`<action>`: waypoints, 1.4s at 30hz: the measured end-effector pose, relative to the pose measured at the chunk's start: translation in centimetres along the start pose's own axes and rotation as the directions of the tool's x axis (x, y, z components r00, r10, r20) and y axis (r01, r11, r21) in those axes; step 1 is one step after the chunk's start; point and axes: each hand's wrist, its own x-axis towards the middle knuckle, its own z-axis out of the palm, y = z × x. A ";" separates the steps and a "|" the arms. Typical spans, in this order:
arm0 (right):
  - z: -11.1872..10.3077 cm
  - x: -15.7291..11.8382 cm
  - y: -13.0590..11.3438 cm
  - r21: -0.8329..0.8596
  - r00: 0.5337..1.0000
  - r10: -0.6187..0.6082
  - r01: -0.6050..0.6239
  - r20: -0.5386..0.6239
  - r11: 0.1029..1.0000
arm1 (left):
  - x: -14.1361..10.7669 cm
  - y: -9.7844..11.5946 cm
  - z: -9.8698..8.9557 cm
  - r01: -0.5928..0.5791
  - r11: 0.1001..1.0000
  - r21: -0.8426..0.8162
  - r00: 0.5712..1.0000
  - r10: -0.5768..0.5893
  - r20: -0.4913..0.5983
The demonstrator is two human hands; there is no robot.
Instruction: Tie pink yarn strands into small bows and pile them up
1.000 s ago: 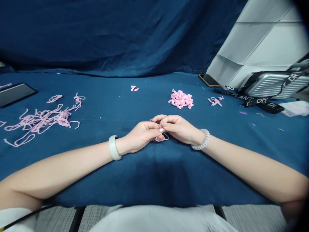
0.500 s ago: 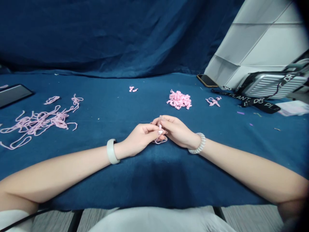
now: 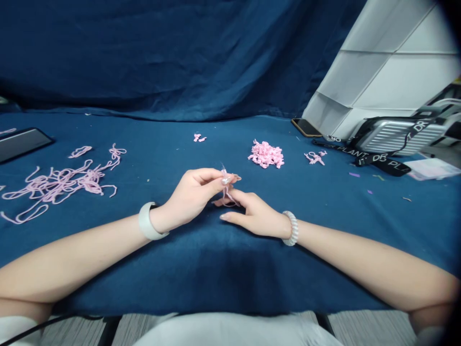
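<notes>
My left hand pinches a pale pink yarn strand between thumb and fingertips, near the middle of the view. Right beside it, my right hand has its thumb stretched out apart from its fingers, which lie behind and against the hanging yarn loop. A heap of pink knotted yarn pieces rests beyond my right hand. To the left spreads a loose tangle of pale pink yarn. Small pink bits lie farther back.
On the right are a small pink yarn piece, a phone, a silver case, a black lettered strap and a white panel. A dark-edged tablet sits at the far left on the blue cloth.
My left hand has moved slightly left and up with the yarn. My right hand has turned and lowered, its thumb now apart from its fingers. The whole view has shifted slightly.
</notes>
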 end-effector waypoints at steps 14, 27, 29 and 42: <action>0.0 -0.6 0.1 0.123 0.942 0.085 -0.047 -0.325 0.991 | 1.9 -0.9 -1.2 0.149 0.917 -0.371 0.967 -0.213 -0.138; -0.6 -1.2 -0.3 -0.086 0.973 0.000 -0.020 -0.229 0.996 | 2.5 -0.9 -1.8 0.143 0.894 -0.424 0.937 -0.261 -0.233; -0.7 -1.3 -0.3 -0.116 0.992 -0.026 0.012 -0.123 0.993 | 2.3 -0.6 -1.5 0.120 0.895 -0.429 0.942 -0.239 -0.236; -1.2 -0.8 1.0 0.358 0.965 0.191 -0.116 -0.180 0.927 | 0.9 2.1 -0.8 0.007 0.896 -0.444 0.995 -0.050 -0.086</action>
